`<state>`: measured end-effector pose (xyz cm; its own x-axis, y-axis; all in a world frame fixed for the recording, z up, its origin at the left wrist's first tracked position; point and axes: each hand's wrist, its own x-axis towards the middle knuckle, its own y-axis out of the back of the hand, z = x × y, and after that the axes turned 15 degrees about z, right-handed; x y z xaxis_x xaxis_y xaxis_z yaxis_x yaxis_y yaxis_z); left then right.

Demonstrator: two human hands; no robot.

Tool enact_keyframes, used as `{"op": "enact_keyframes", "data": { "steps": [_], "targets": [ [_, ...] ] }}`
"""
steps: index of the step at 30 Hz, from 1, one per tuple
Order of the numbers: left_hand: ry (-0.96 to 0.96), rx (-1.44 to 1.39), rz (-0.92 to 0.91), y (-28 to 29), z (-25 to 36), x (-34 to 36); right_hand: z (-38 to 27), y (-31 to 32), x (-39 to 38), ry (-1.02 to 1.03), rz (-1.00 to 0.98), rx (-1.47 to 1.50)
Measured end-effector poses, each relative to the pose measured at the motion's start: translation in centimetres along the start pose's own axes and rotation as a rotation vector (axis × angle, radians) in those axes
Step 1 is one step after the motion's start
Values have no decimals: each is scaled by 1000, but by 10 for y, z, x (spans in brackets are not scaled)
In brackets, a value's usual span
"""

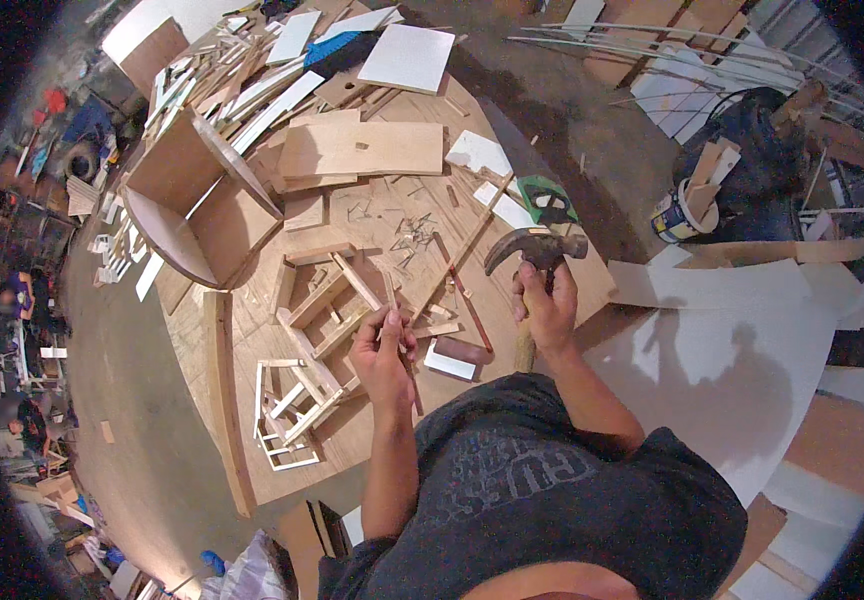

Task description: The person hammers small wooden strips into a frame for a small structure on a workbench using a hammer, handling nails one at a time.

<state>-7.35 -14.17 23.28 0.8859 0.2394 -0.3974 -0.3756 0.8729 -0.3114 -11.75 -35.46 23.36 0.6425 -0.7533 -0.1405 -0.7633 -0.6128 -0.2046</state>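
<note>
My right hand (549,305) grips a claw hammer (540,246) close under its head, and the wooden handle hangs down toward my shirt. In my left hand (384,358), fingers and thumb pinch a thin wooden strip (390,287), whose upper end sticks out above them. Just left of that hand lies a wooden frame (320,302) of short battens on the plywood table (192,345). A smaller frame with white edges (287,415) lies nearer to me. Between my hands are a brown and white block (456,358) and a slim reddish stick (465,300).
Loose nails or splinters (415,236) lie mid-table. Beyond are flat boards (362,148), a curved-sided wooden piece (202,200), a heap of offcuts (242,85) and a green-handled saw (549,193). A bucket of scraps (685,213) stands right; a long batten (220,400) lies along the left.
</note>
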Motion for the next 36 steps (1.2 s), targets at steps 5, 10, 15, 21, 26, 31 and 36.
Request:
{"op": "enact_keyframes", "data": {
  "steps": [5, 10, 15, 21, 26, 31, 36],
  "targets": [
    [41, -4, -5, 4, -9, 8, 10, 3, 3, -18, 25, -9],
    [44, 11, -42, -4, -1, 5, 16, -4, 5, 4, -52, -114],
    [69, 5, -66, -11, 9, -2, -5, -33, -9, -165, -141, -9],
    [84, -65, -59, -21, 14, -7, -8, -52, -10, -173, -267, -29],
    [77, -7, -56, -24, 18, -10, -7, -56, 2, -153, -301, -120],
    [-10, 92, -22, -22, 10, -6, -9, -57, 11, -228, -367, -80],
    [-88, 209, -27, -23, 14, -6, 3, -46, 21, -124, -459, -276]
  ]
}}
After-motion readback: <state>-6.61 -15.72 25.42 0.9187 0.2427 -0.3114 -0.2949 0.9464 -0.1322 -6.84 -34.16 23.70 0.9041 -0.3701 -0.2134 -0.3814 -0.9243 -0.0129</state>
